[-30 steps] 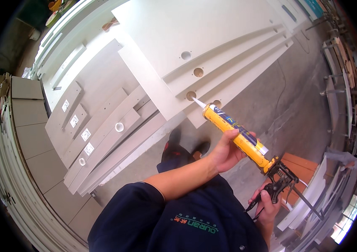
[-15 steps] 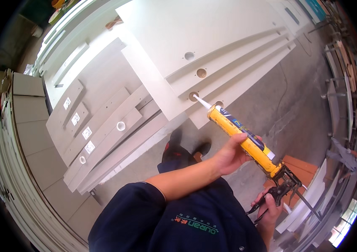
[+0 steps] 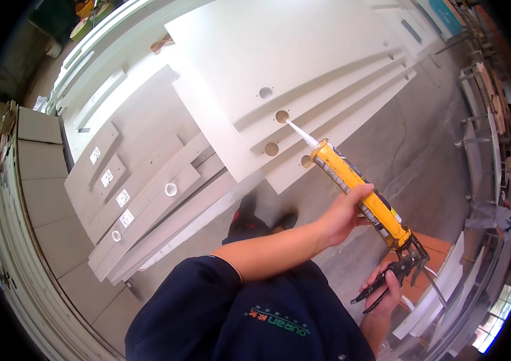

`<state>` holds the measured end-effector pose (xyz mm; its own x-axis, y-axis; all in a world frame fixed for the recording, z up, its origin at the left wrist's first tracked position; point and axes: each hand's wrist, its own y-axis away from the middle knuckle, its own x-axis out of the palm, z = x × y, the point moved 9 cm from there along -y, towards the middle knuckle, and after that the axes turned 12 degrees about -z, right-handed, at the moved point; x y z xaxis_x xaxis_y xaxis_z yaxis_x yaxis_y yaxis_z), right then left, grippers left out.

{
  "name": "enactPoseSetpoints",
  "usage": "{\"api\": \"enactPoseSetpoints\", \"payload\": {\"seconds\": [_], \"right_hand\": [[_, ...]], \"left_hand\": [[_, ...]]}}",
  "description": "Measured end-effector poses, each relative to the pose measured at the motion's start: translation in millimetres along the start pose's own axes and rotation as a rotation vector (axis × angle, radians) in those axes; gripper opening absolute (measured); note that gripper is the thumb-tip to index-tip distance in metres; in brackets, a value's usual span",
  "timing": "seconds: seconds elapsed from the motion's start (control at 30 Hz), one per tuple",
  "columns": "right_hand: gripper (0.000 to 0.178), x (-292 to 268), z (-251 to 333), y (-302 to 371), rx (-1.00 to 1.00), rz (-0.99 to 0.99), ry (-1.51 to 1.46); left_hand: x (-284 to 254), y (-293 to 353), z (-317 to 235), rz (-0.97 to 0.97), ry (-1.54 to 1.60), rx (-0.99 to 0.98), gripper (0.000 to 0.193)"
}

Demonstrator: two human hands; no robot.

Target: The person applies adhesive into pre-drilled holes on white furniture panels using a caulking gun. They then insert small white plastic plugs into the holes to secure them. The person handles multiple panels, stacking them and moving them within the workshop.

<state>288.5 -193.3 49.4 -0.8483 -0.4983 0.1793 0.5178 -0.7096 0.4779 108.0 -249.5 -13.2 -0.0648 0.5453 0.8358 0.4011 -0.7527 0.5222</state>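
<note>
A yellow caulking gun slants across the view, loaded with a dark-labelled sealant cartridge. My left hand is wrapped under and around its barrel. Around the black handle and trigger are the fingers of my right hand. The white nozzle points away from me, its tip at the right edge of a round hole in one of the stacked white panels. Whether the tip touches the panel, or any sealant comes out, I cannot tell. Other holes show nearby, including one nearer me.
Grey-beige boards with white labels and round white rings lie stacked at the left. Brown cartons line the far left. An orange-brown box and white strips lie at the right on the concrete floor.
The nozzle tip has moved from the hole nearer me to the one farther away. Both hands have kept their hold on the caulking gun. The whole view has shifted slightly.
</note>
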Motion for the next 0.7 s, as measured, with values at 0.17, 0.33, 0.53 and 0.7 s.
{"api": "enactPoseSetpoints", "payload": {"seconds": [0.17, 0.33, 0.53, 0.7], "right_hand": [[0.024, 23, 5, 2, -0.056, -0.049, 0.105], [0.023, 39, 14, 8, -0.076, -0.044, 0.148], [0.022, 53, 23, 18, -0.127, -0.054, 0.209], [0.020, 57, 26, 21, -0.135, 0.004, 0.185]], "left_hand": [[4, 1, -20, 0.033, 0.007, 0.015, 0.047], [4, 4, -28, 0.061, 0.083, 0.012, 0.051], [5, 7, -35, 0.098, 0.135, 0.013, 0.050], [5, 11, -40, 0.118, 0.188, 0.024, 0.048]]}}
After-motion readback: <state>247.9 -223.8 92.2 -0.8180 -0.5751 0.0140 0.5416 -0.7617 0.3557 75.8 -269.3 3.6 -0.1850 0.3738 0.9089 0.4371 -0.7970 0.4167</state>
